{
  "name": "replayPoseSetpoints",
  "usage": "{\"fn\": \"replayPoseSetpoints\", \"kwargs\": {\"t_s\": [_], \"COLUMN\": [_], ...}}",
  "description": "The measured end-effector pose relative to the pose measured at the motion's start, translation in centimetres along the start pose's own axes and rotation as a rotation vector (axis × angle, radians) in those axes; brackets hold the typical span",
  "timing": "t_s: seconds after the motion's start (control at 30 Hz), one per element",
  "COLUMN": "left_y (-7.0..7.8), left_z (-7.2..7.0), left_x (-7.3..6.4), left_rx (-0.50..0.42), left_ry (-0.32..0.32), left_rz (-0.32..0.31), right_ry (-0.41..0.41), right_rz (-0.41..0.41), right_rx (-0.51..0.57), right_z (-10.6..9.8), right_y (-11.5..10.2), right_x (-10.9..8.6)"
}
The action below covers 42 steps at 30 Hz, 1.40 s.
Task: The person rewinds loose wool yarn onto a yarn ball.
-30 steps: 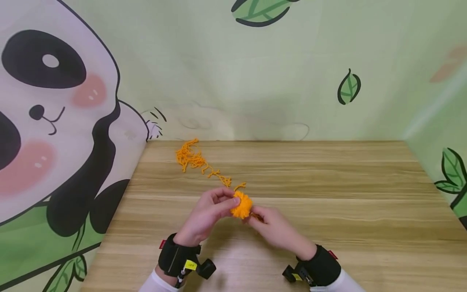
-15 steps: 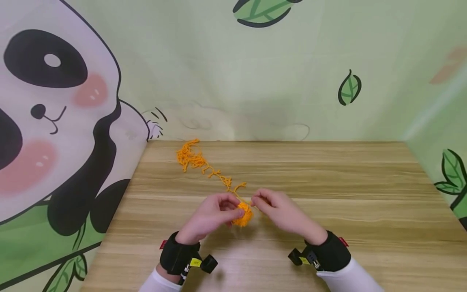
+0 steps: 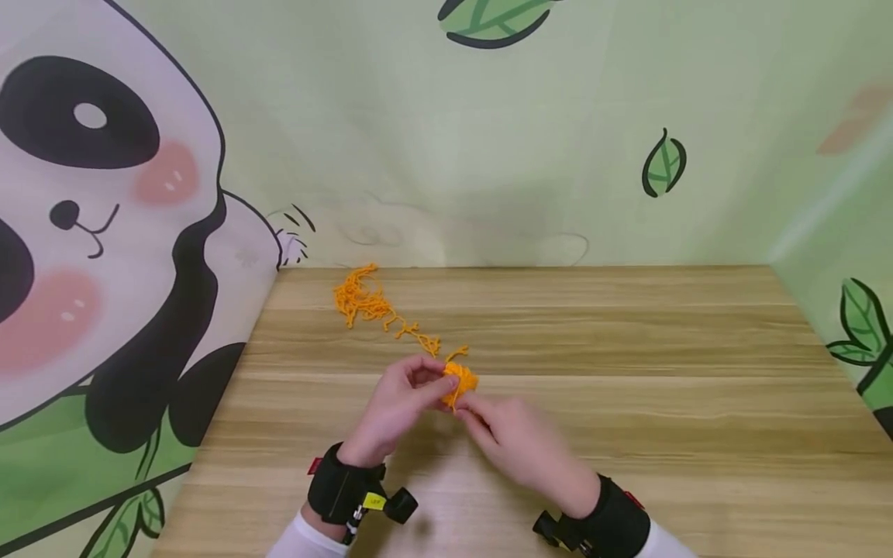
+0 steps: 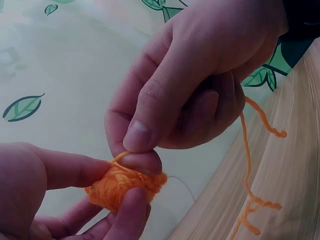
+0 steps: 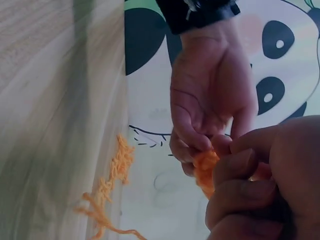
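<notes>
In the head view, a small orange ball of yarn is held up over the table by my left hand, pinched between thumb and fingers. My right hand is at the ball's near side, thumb and index finger pinching a yarn strand against it, as the left wrist view shows. The ball's wound layers show between the fingers there. In the right wrist view, the right hand's curled fingers partly cover the ball.
A loose heap of knobbly orange yarn lies on the wooden table at the back left. A knotted tail of yarn trails from it towards the hands. Behind the table stands a printed backdrop with a panda and leaves.
My right hand went up beyond the ball with the strand, then came down round to its near side. The left hand dipped the ball, then raised it again. The heap stayed put.
</notes>
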<state>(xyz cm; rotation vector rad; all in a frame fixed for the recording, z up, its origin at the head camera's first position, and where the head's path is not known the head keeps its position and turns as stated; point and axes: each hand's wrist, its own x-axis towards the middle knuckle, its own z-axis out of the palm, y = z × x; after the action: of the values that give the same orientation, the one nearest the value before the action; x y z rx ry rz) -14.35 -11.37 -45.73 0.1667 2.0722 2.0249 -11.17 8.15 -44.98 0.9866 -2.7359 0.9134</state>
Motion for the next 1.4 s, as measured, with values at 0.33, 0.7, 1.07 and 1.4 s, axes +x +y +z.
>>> {"fn": "replayPoseSetpoints", "kwargs": {"t_s": [0.33, 0.7, 1.07, 1.4], "left_y": [0.5, 0.9, 0.7, 0.2], "left_z": [0.0, -0.2, -0.8, -0.5], "left_x": [-0.3, -0.7, -1.0, -0.7], "left_rx": [-0.1, -0.178, -0.108, 0.087], "left_ry": [0.017, -0.032, -0.219, -0.249], "left_rz": [-0.013, -0.008, -0.026, -0.03], "right_ry": [0.033, -0.11, -0.167, -0.115], "right_rz": [0.0, 0.118, 0.167, 0.159], "right_rx": [0.076, 0.335, 0.384, 0.33], "right_z": [1.2, 2.0, 0.9, -2.2], "right_y": [0.0, 1.7, 4.1, 4.0], "right_x": [-0.6, -0.7, 0.4, 1.8]}}
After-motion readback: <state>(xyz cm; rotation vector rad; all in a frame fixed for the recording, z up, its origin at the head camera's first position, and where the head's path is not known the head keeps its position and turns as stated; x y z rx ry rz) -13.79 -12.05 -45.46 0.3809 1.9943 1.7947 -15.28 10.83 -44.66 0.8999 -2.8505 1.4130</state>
